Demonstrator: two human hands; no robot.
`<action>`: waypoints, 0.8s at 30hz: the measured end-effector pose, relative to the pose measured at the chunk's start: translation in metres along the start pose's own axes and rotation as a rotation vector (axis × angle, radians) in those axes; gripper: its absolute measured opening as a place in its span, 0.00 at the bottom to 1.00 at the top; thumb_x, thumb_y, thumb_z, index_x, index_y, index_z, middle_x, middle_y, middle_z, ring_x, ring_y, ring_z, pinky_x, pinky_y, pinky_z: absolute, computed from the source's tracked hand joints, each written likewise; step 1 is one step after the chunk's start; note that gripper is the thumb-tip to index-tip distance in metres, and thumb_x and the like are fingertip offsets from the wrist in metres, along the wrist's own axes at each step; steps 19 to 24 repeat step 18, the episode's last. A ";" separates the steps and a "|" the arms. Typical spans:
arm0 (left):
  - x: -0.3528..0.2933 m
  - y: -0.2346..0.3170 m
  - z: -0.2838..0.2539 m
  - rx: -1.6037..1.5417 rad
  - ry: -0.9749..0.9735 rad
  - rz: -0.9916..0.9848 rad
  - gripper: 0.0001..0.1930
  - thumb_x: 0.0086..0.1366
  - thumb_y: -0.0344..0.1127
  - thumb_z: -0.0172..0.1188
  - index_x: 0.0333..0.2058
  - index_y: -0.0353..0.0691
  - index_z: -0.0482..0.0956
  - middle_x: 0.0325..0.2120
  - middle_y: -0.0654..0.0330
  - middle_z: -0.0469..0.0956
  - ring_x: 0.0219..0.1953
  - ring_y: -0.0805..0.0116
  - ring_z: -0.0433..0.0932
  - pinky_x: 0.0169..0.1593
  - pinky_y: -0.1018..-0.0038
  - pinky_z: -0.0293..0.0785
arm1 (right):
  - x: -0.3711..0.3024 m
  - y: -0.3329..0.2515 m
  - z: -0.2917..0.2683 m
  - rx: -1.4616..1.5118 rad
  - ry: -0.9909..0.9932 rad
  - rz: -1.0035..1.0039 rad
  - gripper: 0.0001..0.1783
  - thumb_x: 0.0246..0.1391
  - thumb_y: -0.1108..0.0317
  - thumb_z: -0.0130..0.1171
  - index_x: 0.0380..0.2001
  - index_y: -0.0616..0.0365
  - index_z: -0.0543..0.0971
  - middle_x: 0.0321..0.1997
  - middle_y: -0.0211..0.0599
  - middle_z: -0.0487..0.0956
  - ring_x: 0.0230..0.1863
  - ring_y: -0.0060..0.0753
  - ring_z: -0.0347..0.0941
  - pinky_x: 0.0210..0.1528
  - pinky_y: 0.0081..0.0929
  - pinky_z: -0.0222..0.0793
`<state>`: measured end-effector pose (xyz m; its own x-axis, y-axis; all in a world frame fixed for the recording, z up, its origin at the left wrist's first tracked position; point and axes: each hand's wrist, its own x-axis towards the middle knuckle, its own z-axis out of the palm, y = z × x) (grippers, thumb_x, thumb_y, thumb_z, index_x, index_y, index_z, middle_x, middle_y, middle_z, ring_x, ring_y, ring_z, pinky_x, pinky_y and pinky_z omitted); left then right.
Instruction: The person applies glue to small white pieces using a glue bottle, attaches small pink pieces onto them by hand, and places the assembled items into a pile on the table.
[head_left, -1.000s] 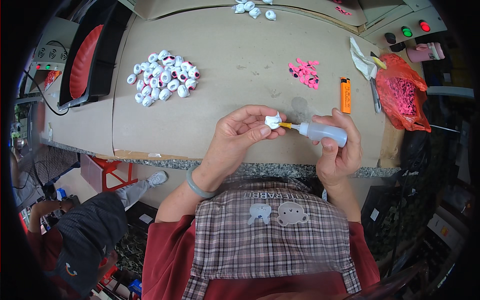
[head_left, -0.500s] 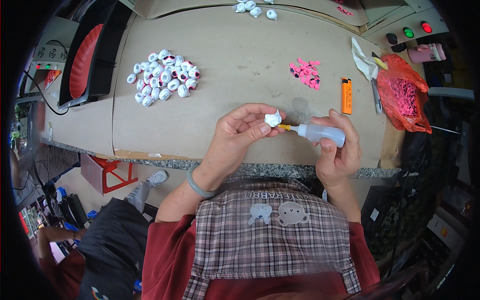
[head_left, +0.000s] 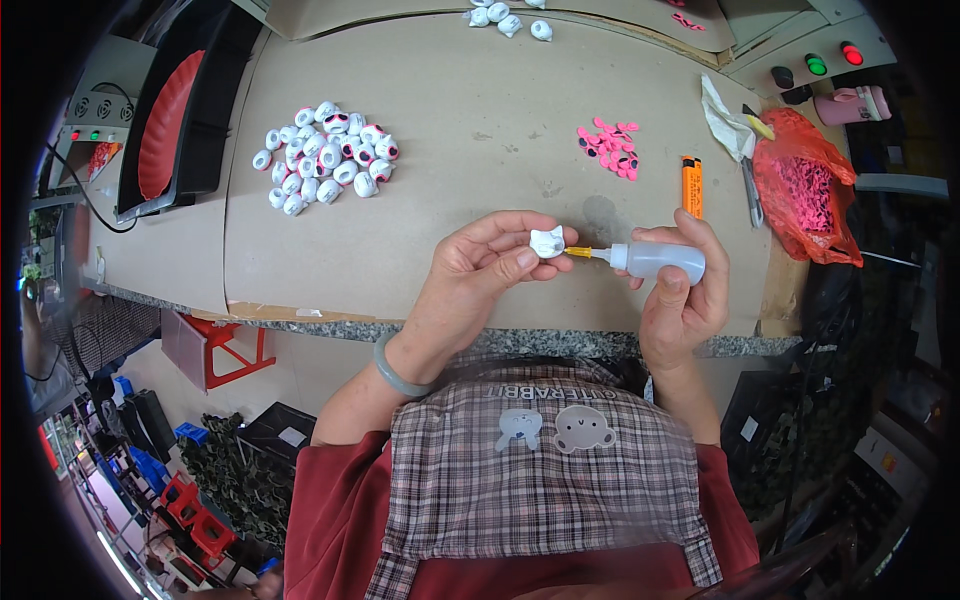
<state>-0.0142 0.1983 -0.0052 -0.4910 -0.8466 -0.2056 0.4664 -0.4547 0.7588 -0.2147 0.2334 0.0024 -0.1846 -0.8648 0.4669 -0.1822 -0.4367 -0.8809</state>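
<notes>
Between the thumb and fingers of my left hand (head_left: pixel 490 257) is a small white moulded piece (head_left: pixel 546 242) with pointed bits on its upper edge. My right hand (head_left: pixel 687 295) grips a translucent squeeze bottle (head_left: pixel 664 262), held nearly level. Its yellow needle tip (head_left: pixel 578 252) points left and reaches the right side of the white piece; whether they touch I cannot tell. Beyond my hands lies a loose group of small pink pieces (head_left: pixel 612 150), some with dark spots. To the left is a cluster of white pieces (head_left: pixel 328 155), several with pink and black parts.
An orange lighter (head_left: pixel 692 188) lies right of the pink pieces. Farther right are a white cloth (head_left: pixel 727 118), a cutter knife (head_left: pixel 752 192) and a red plastic bag (head_left: pixel 790 150) of pink bits. At left stands a black bin (head_left: pixel 205 120); more white pieces (head_left: pixel 510 24) lie at the back.
My right hand has drawn the bottle slightly right, and its needle tip has backed off from the white piece's front. The white piece has turned a little. A person at lower left has left view.
</notes>
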 end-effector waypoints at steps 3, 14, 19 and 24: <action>0.000 0.001 0.002 0.005 0.006 0.002 0.14 0.65 0.26 0.54 0.50 0.32 0.72 0.47 0.45 0.76 0.44 0.64 0.80 0.50 0.74 0.76 | -0.002 -0.001 0.000 0.000 -0.005 0.013 0.23 0.63 0.61 0.51 0.53 0.68 0.66 0.35 0.47 0.81 0.27 0.24 0.75 0.26 0.17 0.71; 0.002 -0.002 0.000 -0.006 0.018 0.028 0.14 0.62 0.26 0.58 0.47 0.33 0.73 0.45 0.46 0.77 0.44 0.64 0.79 0.50 0.73 0.76 | -0.002 -0.001 0.002 -0.044 -0.031 0.001 0.24 0.61 0.59 0.53 0.52 0.68 0.68 0.34 0.47 0.81 0.25 0.23 0.74 0.27 0.17 0.70; 0.002 -0.001 0.000 0.007 0.016 0.026 0.15 0.62 0.26 0.58 0.48 0.33 0.73 0.45 0.46 0.77 0.44 0.64 0.79 0.50 0.73 0.76 | -0.003 0.000 0.002 -0.065 -0.047 0.000 0.24 0.61 0.59 0.53 0.52 0.68 0.68 0.35 0.48 0.81 0.28 0.25 0.76 0.29 0.18 0.71; 0.002 -0.001 0.000 0.007 0.016 0.026 0.15 0.62 0.26 0.58 0.48 0.33 0.73 0.45 0.46 0.77 0.44 0.64 0.79 0.50 0.73 0.76 | -0.003 0.000 0.002 -0.065 -0.047 0.000 0.24 0.61 0.59 0.53 0.52 0.68 0.68 0.35 0.48 0.81 0.28 0.25 0.76 0.29 0.18 0.71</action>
